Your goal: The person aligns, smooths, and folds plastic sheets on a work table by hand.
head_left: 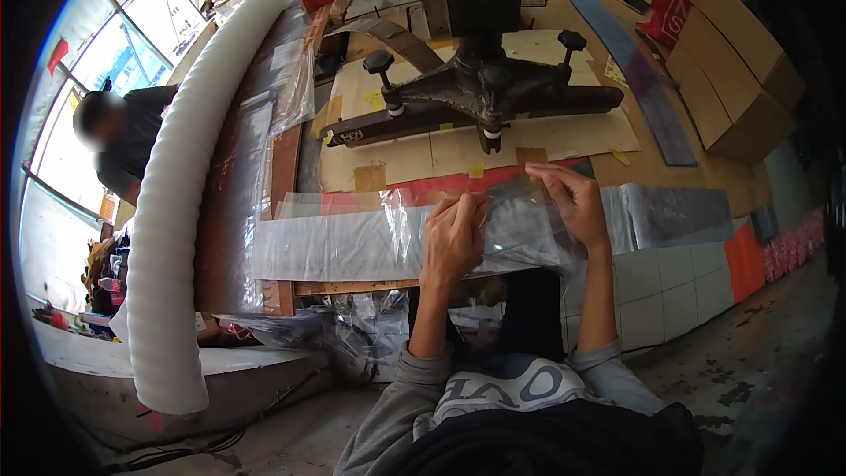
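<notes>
My left hand is closed, its fingertips pinched at the upper edge of a clear plastic sheet lying along the front of the table. To its right, my right hand is raised above the sheet, with fingers stretched toward the left hand and nothing visible between them. The plastic between the two hands is wrinkled and shiny. A red strip shows behind it. Over the work hangs a dark metal press head with black knobs and a long bar, above a pale board.
A long white foam roll runs down the left side. More clear film lies beside it. At the right stand a cardboard box and a bluish plastic strip. Another person is at the far left.
</notes>
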`<move>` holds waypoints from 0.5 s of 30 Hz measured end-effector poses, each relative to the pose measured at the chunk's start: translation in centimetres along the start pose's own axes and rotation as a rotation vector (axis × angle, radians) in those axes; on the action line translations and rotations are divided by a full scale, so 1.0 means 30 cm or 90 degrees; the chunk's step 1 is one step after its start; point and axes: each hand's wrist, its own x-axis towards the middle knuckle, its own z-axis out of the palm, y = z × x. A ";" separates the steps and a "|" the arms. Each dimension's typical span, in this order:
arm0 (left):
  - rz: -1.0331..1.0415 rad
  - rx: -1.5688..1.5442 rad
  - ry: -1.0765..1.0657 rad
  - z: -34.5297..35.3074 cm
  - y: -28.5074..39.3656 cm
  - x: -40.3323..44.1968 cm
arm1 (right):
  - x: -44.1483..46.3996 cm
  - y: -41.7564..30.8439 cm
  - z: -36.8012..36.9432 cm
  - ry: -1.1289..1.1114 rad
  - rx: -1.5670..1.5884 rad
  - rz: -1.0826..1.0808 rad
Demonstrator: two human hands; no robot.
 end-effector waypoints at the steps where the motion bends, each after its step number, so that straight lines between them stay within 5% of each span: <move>1: 0.052 -0.007 0.037 -0.002 -0.003 0.001 | -0.003 0.013 -0.002 -0.017 0.084 0.025; 11: 0.098 -0.177 0.195 0.006 -0.017 -0.040 | -0.082 -0.071 -0.015 -0.060 0.113 0.005; 15: 0.000 -0.171 0.197 -0.004 -0.012 -0.089 | -0.147 -0.127 -0.032 -0.066 0.031 -0.004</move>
